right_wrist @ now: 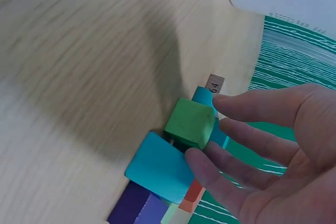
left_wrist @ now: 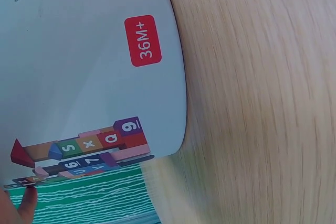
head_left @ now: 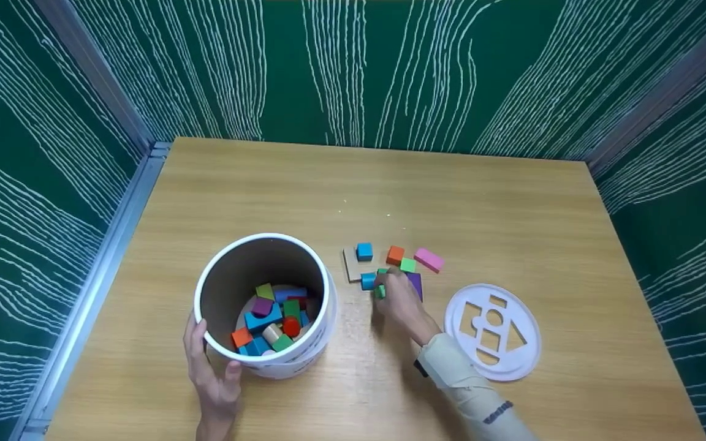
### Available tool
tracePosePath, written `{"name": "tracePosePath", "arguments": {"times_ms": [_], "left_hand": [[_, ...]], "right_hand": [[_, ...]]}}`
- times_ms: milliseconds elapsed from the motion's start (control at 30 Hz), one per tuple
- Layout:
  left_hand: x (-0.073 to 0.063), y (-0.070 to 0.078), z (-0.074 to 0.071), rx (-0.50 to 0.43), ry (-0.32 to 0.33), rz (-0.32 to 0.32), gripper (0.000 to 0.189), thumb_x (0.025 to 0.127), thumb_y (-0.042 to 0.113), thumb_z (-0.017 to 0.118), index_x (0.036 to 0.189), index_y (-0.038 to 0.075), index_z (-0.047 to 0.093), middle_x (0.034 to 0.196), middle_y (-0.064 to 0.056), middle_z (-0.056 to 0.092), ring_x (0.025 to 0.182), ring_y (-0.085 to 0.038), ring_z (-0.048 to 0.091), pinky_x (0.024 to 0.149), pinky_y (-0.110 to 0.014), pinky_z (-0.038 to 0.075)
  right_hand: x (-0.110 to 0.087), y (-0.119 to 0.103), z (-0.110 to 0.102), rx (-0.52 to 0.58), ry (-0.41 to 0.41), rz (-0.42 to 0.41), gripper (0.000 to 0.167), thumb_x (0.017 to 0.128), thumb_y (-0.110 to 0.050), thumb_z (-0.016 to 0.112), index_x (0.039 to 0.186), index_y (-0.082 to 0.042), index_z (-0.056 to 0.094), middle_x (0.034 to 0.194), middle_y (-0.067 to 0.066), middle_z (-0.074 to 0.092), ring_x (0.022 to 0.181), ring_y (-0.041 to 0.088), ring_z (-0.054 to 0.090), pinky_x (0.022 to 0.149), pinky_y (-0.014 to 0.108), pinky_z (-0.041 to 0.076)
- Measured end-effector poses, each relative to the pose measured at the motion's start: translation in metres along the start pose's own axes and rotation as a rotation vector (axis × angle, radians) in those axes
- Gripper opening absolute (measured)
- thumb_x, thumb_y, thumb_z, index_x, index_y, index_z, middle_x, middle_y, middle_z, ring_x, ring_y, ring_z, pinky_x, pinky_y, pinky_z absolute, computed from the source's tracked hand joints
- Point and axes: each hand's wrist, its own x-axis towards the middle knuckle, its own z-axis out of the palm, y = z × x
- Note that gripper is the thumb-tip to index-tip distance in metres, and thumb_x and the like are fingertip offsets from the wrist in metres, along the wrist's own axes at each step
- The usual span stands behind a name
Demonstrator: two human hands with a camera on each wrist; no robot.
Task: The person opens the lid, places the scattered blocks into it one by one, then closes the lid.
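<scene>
A white bucket (head_left: 282,369) with several coloured blocks inside stands left of centre in the head view. My left hand (head_left: 212,380) holds its near-left rim, the thumb set apart from the fingers. In the left wrist view, a fingertip (left_wrist: 27,203) touches the printed side. My right hand (head_left: 399,297) is down among loose blocks right of the bucket. In the right wrist view, its loosely bent fingers (right_wrist: 231,153) and thumb reach round the edge of a green block (right_wrist: 190,121), with gaps between the digits. A teal block (right_wrist: 160,166) and purple block (right_wrist: 134,203) lie beside it.
A white lid (head_left: 515,361) with shaped cut-outs lies right of the right forearm. Beyond the right hand are a pink block (head_left: 429,260), an orange block (head_left: 395,254), a blue cube (head_left: 364,251) and a thin wooden plank (head_left: 350,266). Green walls surround the wooden table (head_left: 543,226).
</scene>
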Motion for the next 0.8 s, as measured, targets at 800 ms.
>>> {"name": "tracePosePath", "arguments": {"times_ms": [800], "left_hand": [[0.0014,0.0009,0.0017,-0.01,0.033,0.035,0.076,0.09,0.049,0.054,0.129,-0.015,0.037,0.141,-0.03,0.034,0.131,-0.027,0.036,0.106,-0.026,0.033]], "right_hand": [[-0.0032,0.0022,0.0093,0.038,-0.082,-0.055,0.025,0.075,0.014,0.065,0.095,-0.001,0.067,0.094,0.011,0.066,0.078,0.02,0.055,0.07,0.032,0.051]]}}
